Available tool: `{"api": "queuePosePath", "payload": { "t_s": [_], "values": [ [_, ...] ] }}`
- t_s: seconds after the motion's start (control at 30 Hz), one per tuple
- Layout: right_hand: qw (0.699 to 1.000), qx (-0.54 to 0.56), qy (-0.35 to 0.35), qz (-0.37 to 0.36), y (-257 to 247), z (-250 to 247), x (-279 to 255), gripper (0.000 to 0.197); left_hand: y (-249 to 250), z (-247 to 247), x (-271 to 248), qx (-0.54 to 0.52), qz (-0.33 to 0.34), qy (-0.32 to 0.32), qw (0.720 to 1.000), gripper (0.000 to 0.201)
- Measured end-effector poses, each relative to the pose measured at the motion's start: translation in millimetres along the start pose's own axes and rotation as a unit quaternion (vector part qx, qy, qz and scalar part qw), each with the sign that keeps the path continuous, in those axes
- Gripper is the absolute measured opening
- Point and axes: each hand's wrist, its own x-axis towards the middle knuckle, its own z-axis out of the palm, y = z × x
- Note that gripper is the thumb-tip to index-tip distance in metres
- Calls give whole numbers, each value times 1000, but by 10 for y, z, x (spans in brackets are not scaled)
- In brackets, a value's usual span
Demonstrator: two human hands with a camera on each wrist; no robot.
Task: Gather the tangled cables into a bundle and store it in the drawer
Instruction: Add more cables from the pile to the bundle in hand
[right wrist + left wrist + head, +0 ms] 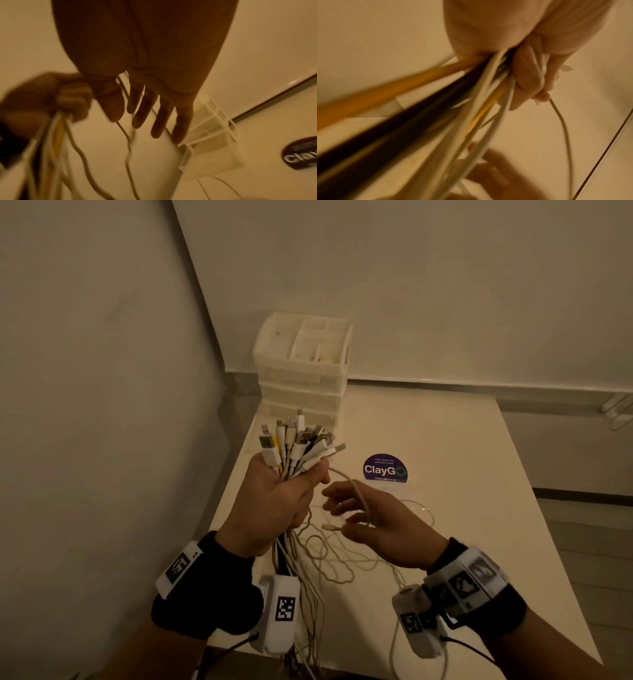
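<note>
White plugs fan above the left hand (274, 501), fisted on cables (294, 450); right hand (370, 518) loose-fingered — dangling loops could snag.

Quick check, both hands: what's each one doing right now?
Left hand: gripping the bunch of cables, plugs sticking up.
Right hand: open, fingers spread, one loose cable draped over them, not gripped.
</note>
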Motion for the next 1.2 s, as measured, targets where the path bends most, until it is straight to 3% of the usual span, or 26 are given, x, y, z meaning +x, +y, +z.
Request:
{"api": "queuePosePath", "payload": {
  "t_s": [0.07,0.13,0.23,0.33,0.4,0.5,0.57,0.67,0.8,0.87,0.9,0.97,1.07,1.2],
  "values": [
    [994,-84,-53,38,204,141,115,70,68,-35,-47,-4,16,-8,1000,27],
    [978,-177,-82,77,442,333,248,79,123,-64,-86,5,27,-6,1000,27],
    [951,-270,-50,140,763,537,313,62,125,-153,-129,28,32,14,999,29],
    [941,-312,3,127,866,515,221,38,80,-282,-157,79,34,52,995,32],
    [929,-347,-2,129,908,411,142,28,60,-339,-183,81,34,70,994,31],
    [909,-364,-69,190,898,379,61,47,52,-329,-199,29,33,70,997,28],
    [878,-427,-108,187,832,524,111,58,63,-288,-206,18,31,57,998,28],
    [867,-464,-85,158,756,788,248,28,95,-251,-211,34,31,46,998,26],
    [958,-241,7,156,754,565,158,18,12,-338,-186,67,25,89,993,27],
    [979,-101,107,138,742,270,-7,24,-113,-400,-170,100,18,118,988,27],
    [976,-22,165,138,729,125,-96,25,-174,-411,-159,117,11,126,985,26],
    [940,130,279,143,741,-139,-250,23,-275,-396,-133,135,-2,139,981,26],
    [861,231,416,180,899,-470,-432,22,-335,-309,-83,114,-21,146,982,27],
    [786,313,486,219,1162,-745,-597,24,-336,-210,22,130,-7,154,980,24]
  ]
}}
